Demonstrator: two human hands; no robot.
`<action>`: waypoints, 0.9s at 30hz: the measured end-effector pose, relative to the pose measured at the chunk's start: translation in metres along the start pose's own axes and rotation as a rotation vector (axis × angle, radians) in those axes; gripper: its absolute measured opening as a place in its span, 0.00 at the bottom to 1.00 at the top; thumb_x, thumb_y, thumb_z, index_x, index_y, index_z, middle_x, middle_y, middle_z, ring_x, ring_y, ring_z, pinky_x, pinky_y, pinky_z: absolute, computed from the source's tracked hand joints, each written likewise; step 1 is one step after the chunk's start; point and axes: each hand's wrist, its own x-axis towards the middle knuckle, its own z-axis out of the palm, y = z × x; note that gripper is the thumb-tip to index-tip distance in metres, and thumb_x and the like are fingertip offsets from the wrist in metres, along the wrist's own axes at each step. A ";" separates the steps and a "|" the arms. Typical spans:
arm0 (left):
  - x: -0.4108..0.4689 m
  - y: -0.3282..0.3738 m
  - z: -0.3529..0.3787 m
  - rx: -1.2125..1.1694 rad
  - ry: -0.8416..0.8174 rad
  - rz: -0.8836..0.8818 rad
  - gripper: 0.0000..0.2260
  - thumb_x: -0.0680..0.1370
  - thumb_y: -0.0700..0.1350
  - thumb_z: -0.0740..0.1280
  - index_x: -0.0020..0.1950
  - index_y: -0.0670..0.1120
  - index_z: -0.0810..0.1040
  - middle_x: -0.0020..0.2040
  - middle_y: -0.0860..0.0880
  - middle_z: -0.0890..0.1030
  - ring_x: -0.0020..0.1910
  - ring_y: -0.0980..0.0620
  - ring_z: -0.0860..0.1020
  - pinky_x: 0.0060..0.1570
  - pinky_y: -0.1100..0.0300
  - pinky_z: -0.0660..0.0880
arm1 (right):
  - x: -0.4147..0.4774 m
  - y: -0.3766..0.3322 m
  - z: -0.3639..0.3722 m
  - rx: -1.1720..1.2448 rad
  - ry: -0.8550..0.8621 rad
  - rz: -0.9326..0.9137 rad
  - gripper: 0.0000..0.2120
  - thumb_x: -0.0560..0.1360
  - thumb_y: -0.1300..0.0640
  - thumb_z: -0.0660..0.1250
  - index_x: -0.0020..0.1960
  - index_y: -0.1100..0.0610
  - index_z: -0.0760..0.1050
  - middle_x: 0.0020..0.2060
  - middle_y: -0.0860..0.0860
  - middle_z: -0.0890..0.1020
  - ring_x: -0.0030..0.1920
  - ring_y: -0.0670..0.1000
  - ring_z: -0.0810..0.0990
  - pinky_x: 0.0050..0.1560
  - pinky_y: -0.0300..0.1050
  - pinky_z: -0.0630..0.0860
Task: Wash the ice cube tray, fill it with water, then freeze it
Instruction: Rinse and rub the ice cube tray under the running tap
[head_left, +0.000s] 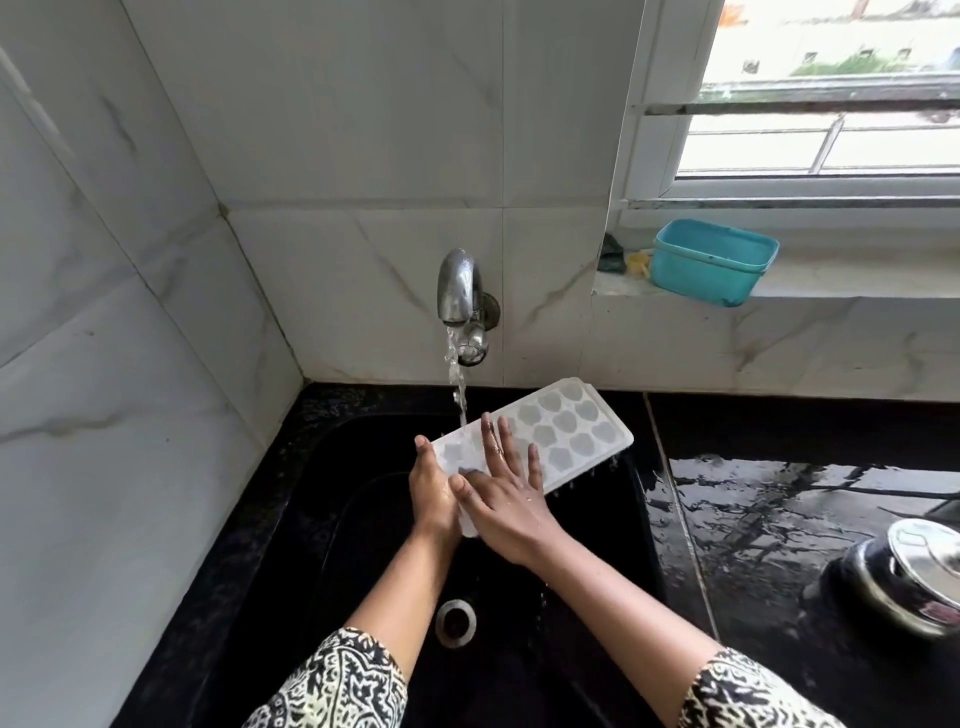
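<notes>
Your right hand (506, 499) lies flat, wet fingers spread, on the white plastic ice cube tray (566, 426); your left hand (434, 488) grips its near end. The tray's rounded pockets run toward 2 o'clock over the black sink (332, 519), tap water (457, 384) striking its 11 o'clock edge.

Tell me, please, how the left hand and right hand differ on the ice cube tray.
The left hand grips the ice cube tray by its left edge; the right hand lies flat on top, fingers spread. The left hand sits nearer the running water than the right hand. Both touch the tray's near end, over the sink.
</notes>
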 end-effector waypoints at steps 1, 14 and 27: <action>0.002 -0.003 -0.002 -0.006 -0.020 -0.017 0.34 0.76 0.67 0.57 0.58 0.36 0.78 0.56 0.35 0.81 0.55 0.38 0.80 0.62 0.43 0.72 | -0.001 -0.005 0.004 0.005 -0.003 0.026 0.26 0.81 0.41 0.46 0.68 0.54 0.72 0.75 0.48 0.32 0.67 0.42 0.20 0.70 0.51 0.25; 0.011 0.018 -0.007 0.285 0.022 0.101 0.24 0.80 0.62 0.54 0.53 0.45 0.79 0.50 0.46 0.83 0.52 0.46 0.81 0.60 0.47 0.75 | 0.004 0.035 -0.006 -0.563 0.326 -0.492 0.22 0.78 0.37 0.54 0.60 0.47 0.78 0.76 0.51 0.58 0.77 0.50 0.53 0.73 0.60 0.51; 0.024 0.028 0.002 0.170 0.085 0.049 0.27 0.82 0.60 0.52 0.50 0.39 0.79 0.49 0.39 0.83 0.47 0.40 0.82 0.51 0.49 0.78 | -0.023 0.019 -0.006 -0.181 0.084 -0.185 0.27 0.76 0.36 0.48 0.67 0.47 0.71 0.76 0.46 0.36 0.72 0.44 0.25 0.73 0.55 0.30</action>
